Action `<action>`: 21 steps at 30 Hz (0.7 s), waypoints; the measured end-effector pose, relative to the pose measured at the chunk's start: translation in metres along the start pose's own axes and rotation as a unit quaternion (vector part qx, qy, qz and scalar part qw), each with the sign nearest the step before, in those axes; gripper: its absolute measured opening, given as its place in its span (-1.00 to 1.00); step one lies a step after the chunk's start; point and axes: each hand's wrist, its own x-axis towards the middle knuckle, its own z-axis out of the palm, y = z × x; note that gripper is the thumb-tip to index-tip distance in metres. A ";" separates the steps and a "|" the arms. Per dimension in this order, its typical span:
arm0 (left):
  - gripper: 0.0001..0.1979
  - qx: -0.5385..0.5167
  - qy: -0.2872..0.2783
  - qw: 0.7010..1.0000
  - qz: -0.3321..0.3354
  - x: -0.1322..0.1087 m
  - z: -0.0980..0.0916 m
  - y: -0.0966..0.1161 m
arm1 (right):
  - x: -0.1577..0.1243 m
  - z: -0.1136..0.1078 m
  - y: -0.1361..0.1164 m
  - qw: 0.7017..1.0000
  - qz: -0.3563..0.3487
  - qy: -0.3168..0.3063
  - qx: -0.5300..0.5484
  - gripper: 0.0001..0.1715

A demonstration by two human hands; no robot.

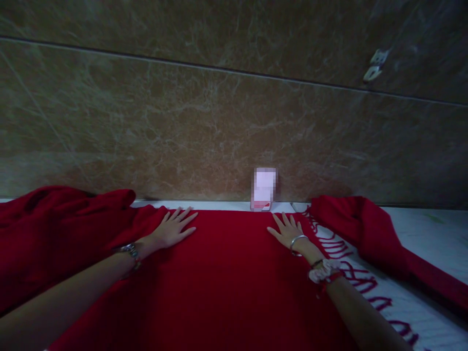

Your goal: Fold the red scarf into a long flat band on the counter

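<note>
A red fringed cloth (226,278), like a scarf or shawl, lies spread over a white surface (427,234). My left hand (173,226) rests flat on its far left part, fingers stretched out and apart. On the cloth's far right part, near the fringe (343,258), my right hand (288,230) also lies flat with fingers spread. Neither hand holds anything. Both wrists carry bracelets; the right one also has a scrunchie.
A brown marble wall (219,126) rises just behind the surface. A small pink-white blurred card or box (263,189) leans against it. Bunched red cloth lies at the left (54,219) and trails off at the right (369,229).
</note>
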 end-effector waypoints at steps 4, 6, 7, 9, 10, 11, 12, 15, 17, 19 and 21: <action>-0.45 0.011 0.010 1.000 0.007 -0.002 0.003 -0.004 | -0.003 0.003 0.002 1.000 -0.010 0.002 -0.001 -0.19; -0.45 0.014 0.020 1.000 0.016 -0.002 0.006 -0.007 | 0.000 0.002 0.003 1.000 -0.006 -0.001 0.001 -0.19; -0.44 0.012 0.025 0.999 0.021 -0.002 0.007 -0.008 | 0.002 0.002 0.004 1.000 -0.004 -0.003 0.003 -0.19; -0.44 0.008 0.027 0.999 0.025 -0.001 0.008 -0.009 | 0.007 0.000 0.005 1.000 -0.004 -0.008 0.010 -0.17; -0.43 0.005 0.024 0.999 0.025 -0.001 0.008 -0.009 | 0.008 0.000 0.006 1.000 -0.004 -0.009 0.013 -0.17; -0.43 0.004 0.021 0.999 0.024 0.000 0.007 -0.009 | 0.008 -0.001 0.005 1.000 -0.003 -0.006 0.014 -0.17; -0.43 0.003 0.019 1.000 0.022 0.000 0.007 -0.009 | 0.007 -0.001 0.004 1.000 -0.001 0.003 0.014 -0.18; -0.44 0.008 0.036 0.999 0.039 -0.001 0.002 -0.007 | -0.005 0.001 -0.004 0.998 -0.011 0.064 0.015 -0.22; -0.47 0.020 0.060 0.996 0.059 -0.004 -0.003 -0.004 | -0.018 0.004 -0.013 0.994 -0.046 0.092 0.023 -0.23; -0.50 0.036 0.084 0.993 0.072 -0.011 -0.006 -0.004 | -0.031 0.009 -0.023 0.992 -0.094 0.082 0.031 -0.21; -0.50 0.046 0.101 0.991 0.076 -0.020 -0.005 -0.010 | -0.040 0.013 -0.030 0.991 -0.122 0.051 0.031 -0.21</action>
